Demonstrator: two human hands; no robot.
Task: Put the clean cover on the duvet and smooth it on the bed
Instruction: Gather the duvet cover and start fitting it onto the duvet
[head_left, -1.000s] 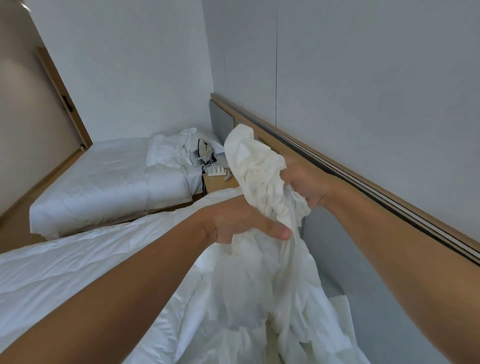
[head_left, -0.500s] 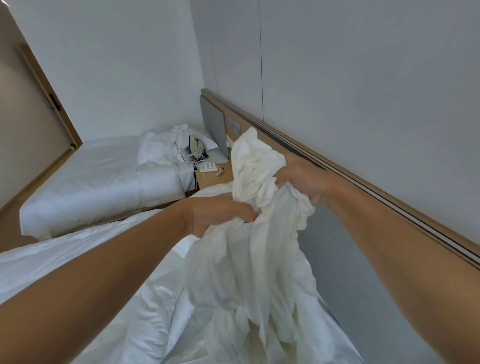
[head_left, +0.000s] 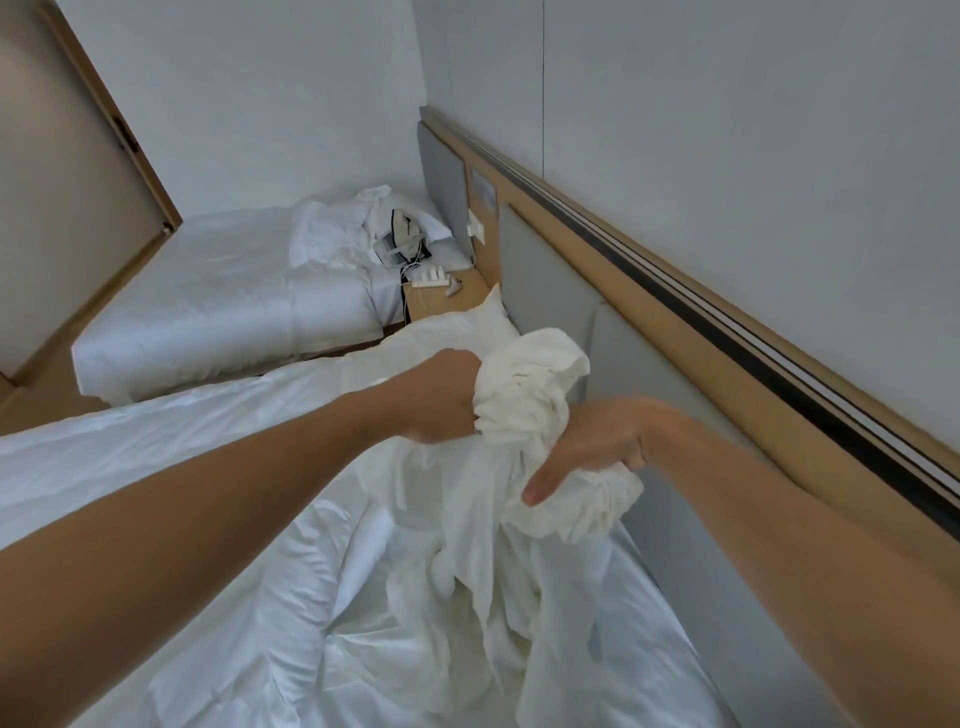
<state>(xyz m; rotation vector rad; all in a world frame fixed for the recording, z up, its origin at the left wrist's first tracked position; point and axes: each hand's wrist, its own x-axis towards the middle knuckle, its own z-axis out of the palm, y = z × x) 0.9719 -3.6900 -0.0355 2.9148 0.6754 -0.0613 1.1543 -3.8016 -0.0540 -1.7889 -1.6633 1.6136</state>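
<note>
Head view: both bare arms reached forward over the near bed (head_left: 654, 587).
Left hand (head_left: 441, 397): fingers were curled tight round a bunched top of the cover (head_left: 530, 384), fist closed on the cloth.
Right hand (head_left: 597, 447): just right of and a little lower than the left fist, it lay on the same cloth with one finger stretched down and to the left; whether it clasped the cloth or only rested on it could not be told.
Cover: cream and crumpled, it was raised off the bed between the two hands, a second bunch sat just under the right hand, and the rest hung down below the grip onto the bedding.
Duvet (head_left: 208, 467): white and creased, it was spread on the bed below and left of the grip.
Pillow (head_left: 491, 317): a white corner stood up just beyond the grip.
Headboard (head_left: 550, 291): a grey padded panel ran to the right of the grip, with a wooden rail (head_left: 675, 322) above it.
Nightstand (head_left: 457, 296): beyond the grip, it carried a white power strip (head_left: 431, 278).
Second bed (head_left: 223, 291): far beyond and left of the grip, it had rumpled white bedding at its head.
</note>
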